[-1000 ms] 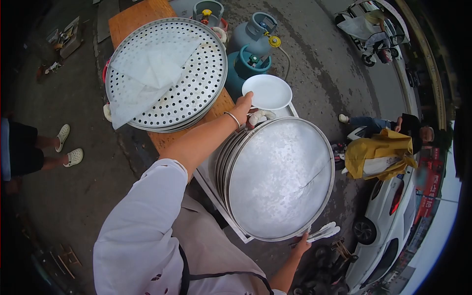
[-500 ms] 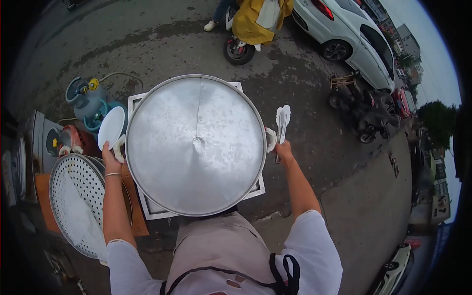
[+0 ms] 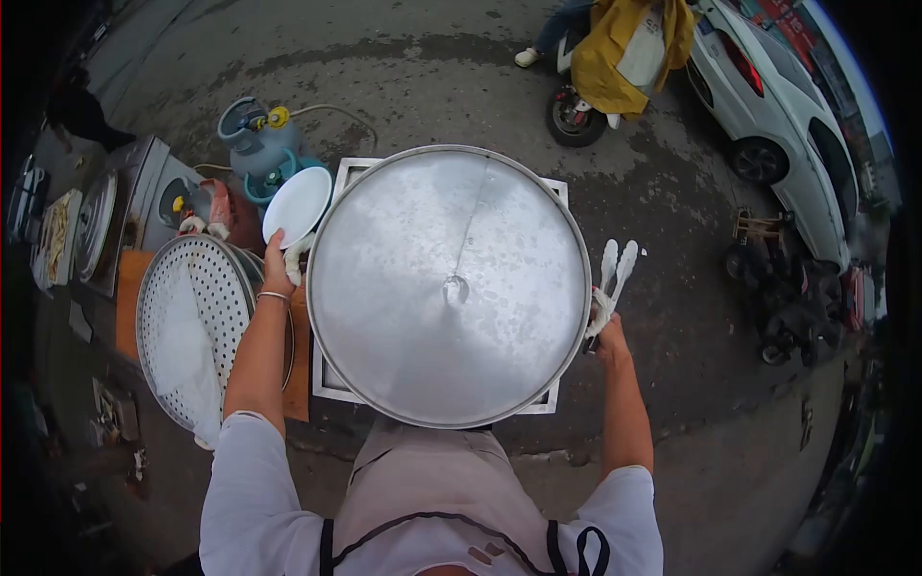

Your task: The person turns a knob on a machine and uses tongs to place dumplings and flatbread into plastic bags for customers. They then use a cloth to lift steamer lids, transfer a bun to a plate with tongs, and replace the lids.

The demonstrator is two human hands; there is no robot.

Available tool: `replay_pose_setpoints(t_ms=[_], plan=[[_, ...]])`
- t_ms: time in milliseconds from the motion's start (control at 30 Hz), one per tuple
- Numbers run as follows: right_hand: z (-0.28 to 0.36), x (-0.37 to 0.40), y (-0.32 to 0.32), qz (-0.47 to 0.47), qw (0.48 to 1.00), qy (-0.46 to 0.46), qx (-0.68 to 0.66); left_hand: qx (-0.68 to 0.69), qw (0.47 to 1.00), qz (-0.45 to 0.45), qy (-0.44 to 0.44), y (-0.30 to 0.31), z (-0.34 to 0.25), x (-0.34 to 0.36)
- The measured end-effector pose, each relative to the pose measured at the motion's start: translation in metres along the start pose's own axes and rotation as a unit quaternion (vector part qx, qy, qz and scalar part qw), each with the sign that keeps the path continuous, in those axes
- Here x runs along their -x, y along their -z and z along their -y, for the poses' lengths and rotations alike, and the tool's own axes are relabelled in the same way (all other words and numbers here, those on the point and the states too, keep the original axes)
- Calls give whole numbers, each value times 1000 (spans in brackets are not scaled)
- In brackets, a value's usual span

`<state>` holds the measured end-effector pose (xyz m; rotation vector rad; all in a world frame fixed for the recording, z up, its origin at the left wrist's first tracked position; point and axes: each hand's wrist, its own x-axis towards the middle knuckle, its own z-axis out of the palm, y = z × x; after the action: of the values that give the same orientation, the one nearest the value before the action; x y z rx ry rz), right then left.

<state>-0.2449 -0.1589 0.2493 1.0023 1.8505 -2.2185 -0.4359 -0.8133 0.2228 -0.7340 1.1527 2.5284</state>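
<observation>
A wide, cone-shaped steel lid (image 3: 451,346) lies in front of me over a square metal frame (image 3: 334,380). My left hand (image 3: 277,266) is closed on the edge of a white plate (image 3: 296,205), close beside the lid's cloth-wrapped left handle (image 3: 297,259). At the other side, my right hand (image 3: 611,338) grips metal tongs (image 3: 620,272), their scalloped tips pointing away from me and apart. The lid's wrapped right handle (image 3: 601,309) is right at the tongs and this hand, and its fingers are partly hidden.
Left of the lid stand a perforated steamer tray (image 3: 226,317) with white cloth (image 3: 182,336), an orange board (image 3: 130,278) and gas cylinders (image 3: 257,144). Ahead are a scooter with a yellow cover (image 3: 615,58), a person's shoe (image 3: 527,58) and a white car (image 3: 768,106).
The view has swung left, so everything appears farther right. My right hand and the tongs have come closer to the lid's handle, and the tongs' arms have spread. The plate stays in my left hand.
</observation>
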Motion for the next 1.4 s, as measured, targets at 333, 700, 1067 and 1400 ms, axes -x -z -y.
replay_pose_setpoints(t_ms=[333, 700, 1067, 1400], plan=[[29, 10, -19, 78, 980, -96, -159, 12, 995, -73, -64, -21, 10, -1], [44, 35, -40, 76, 988, -79, -111, -4, 988, -52, -147, -40, 2, 28], [48, 38, -40, 40, 995, -63, -60, -32, 984, -68, -160, -42, 1, 28], [57, 44, -28, 75, 997, -8, -4, -43, 984, -57, -165, -49, -8, 36]])
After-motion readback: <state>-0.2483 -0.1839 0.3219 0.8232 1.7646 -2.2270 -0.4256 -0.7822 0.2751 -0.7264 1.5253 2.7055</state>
